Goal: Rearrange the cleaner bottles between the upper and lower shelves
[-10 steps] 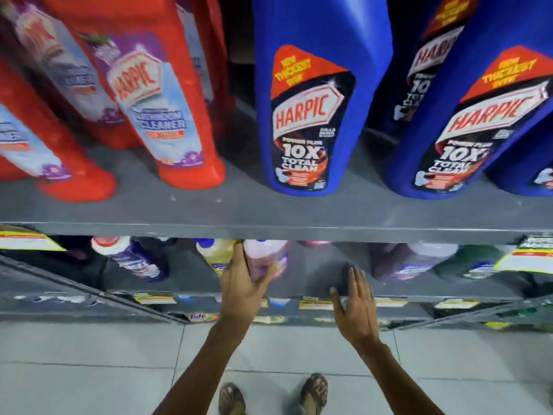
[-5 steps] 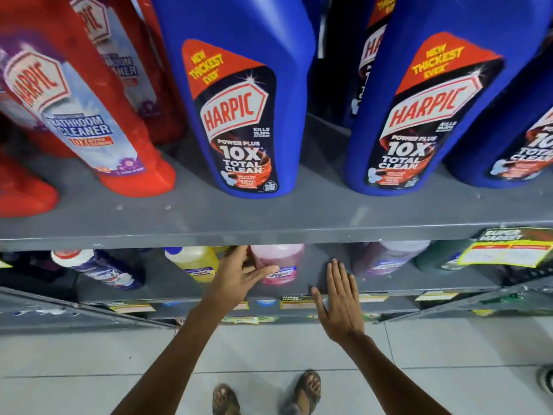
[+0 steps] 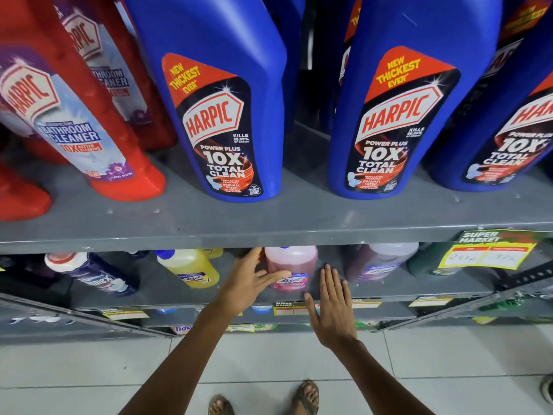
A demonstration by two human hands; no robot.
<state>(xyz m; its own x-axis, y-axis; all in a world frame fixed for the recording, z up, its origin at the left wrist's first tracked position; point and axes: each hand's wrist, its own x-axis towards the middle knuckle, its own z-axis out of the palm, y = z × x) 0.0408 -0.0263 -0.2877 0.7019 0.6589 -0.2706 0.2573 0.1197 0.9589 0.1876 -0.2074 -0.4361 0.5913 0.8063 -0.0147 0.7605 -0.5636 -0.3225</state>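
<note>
The pink bottle (image 3: pixel 291 269) stands on the lower shelf (image 3: pixel 419 290), under the upper shelf's lip. My left hand (image 3: pixel 250 284) cups its left side, thumb across the front; my right hand (image 3: pixel 332 305) hovers flat, empty. I'd close both sides before lifting.

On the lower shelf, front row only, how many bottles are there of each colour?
Navy bottle: 1
Yellow bottle: 1
Pink bottle: 1
Purple bottle: 1
Green bottle: 1
Total: 5
Bottles further back are mostly hidden and are not counted.
</note>
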